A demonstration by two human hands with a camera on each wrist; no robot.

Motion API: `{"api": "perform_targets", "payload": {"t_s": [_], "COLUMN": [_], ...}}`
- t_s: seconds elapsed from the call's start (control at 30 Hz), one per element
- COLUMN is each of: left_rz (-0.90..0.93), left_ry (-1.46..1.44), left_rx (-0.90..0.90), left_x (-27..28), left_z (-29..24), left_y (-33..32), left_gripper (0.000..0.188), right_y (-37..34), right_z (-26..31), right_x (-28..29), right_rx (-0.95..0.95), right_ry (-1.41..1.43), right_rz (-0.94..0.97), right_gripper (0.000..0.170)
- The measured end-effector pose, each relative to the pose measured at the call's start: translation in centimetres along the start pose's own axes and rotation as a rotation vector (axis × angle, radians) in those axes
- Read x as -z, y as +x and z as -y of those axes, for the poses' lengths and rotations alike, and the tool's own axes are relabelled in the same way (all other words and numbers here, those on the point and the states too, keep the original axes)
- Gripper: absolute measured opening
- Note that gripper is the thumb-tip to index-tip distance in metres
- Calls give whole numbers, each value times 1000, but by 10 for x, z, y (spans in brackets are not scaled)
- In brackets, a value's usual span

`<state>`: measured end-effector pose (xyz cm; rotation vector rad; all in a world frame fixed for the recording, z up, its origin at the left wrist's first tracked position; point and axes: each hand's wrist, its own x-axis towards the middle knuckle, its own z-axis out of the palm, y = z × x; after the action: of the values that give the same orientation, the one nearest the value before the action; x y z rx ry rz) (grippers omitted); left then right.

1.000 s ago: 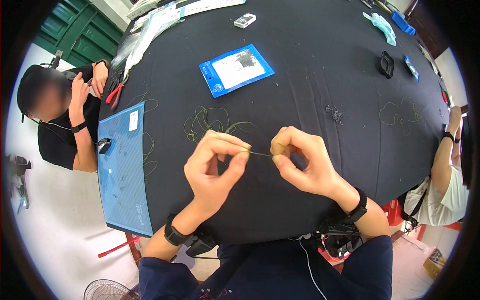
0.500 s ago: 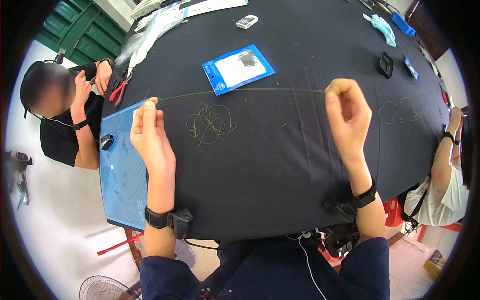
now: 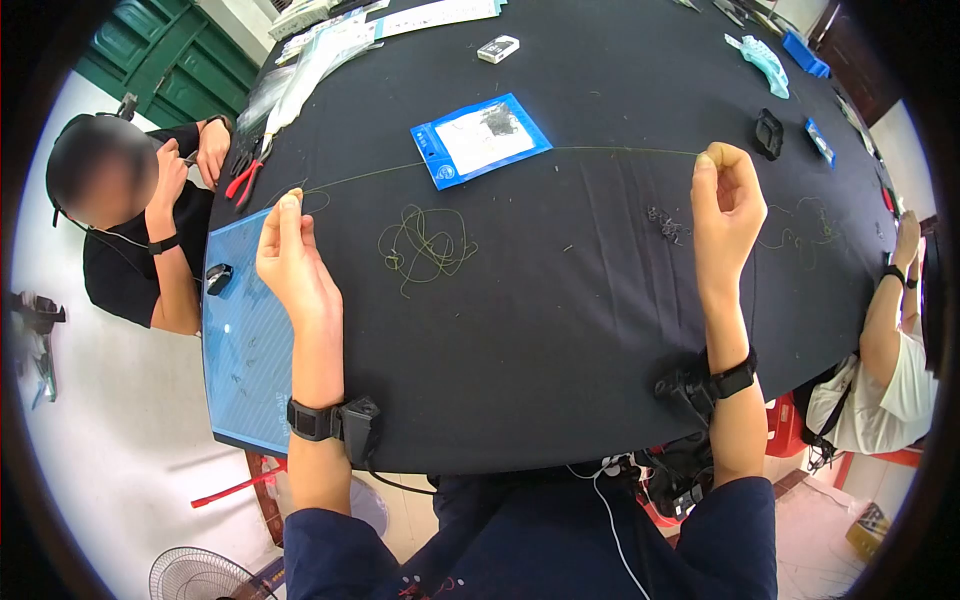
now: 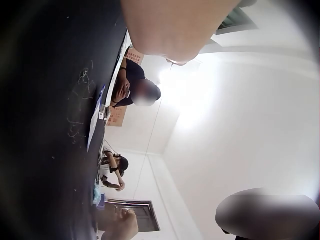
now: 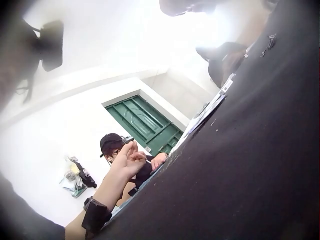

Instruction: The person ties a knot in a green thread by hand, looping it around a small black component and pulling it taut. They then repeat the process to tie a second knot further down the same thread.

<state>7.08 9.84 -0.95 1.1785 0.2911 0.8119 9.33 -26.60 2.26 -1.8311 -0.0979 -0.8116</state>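
A thin olive-green line (image 3: 375, 173) stretches between both hands in the head view, nearly straight and crossing in front of the blue-and-white packet (image 3: 480, 140). My left hand (image 3: 297, 265) pinches one end between thumb and forefinger, over the far edge of the blue mat; a small loop of line hangs beside the fingertips. At the other end, my right hand (image 3: 728, 220) pinches the line between thumb and curled forefinger. A loose tangle of the same green line (image 3: 428, 245) lies on the black cloth between the forearms. The left hand (image 5: 129, 162) also shows in the right wrist view.
The blue cutting mat (image 3: 245, 350) at left carries a small black object (image 3: 218, 278). Red-handled pliers (image 3: 243, 182) lie near a seated person (image 3: 130, 230). Dark scraps (image 3: 665, 224), a black tray (image 3: 769, 134) and a small white box (image 3: 498, 49) are on the cloth. Another person sits at right.
Both hands have moved apart and away from the body from close together, drawing the line out between them. Over the last half second the right hand has gone slightly farther right.
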Motion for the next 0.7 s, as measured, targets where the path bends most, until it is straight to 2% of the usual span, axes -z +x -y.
{"api": "perform_targets", "payload": {"t_s": [0.23, 0.27, 0.3, 0.33, 0.37, 0.4, 0.43, 0.5, 0.57, 0.6, 0.7], "left_rz": [-24, 50, 123, 196, 386, 493, 598, 812, 926, 981, 1070], "left_ry": [-18, -14, -8, -4, 41, 58, 76, 41, -14, -18, -92], "left_rx": [13, 19, 25, 29, -27, 15, 59, 103, 175, 240, 387], "left_x": [-1, -2, -8, -12, -15, -20, -26, -36, -39, -40, -44], "left_z": [-5, -8, -13, -18, -21, -26, -32, -43, -44, -45, -44], "left_y": [2, -1, -8, -14, -22, -32, -43, -62, -75, -79, -89], "left_gripper": [12, 12, 11, 10, 8, 6, 5, 4, 3, 4, 4], "right_y": [6, 9, 11, 7, 1, -2, -7, -14, -20, -24, -34], "right_z": [-14, -13, -19, -12, -2, 15, 26, 33, 41, 43, 51], "right_x": [3, 4, 9, 4, -1, -2, -6, -8, -5, -10, -13], "right_rx": [-71, -122, -181, -162, -142, -169, -188, -29, 51, 143, 210], "right_ry": [-9, -53, -133, -36, 59, 158, 267, 238, 226, 258, 273], "right_rz": [34, 99, 255, 268, 280, 340, 355, 418, 618, 624, 796], "right_gripper": [6, 9, 7, 11, 17, 32, 36, 32, 23, 19, 22]}}
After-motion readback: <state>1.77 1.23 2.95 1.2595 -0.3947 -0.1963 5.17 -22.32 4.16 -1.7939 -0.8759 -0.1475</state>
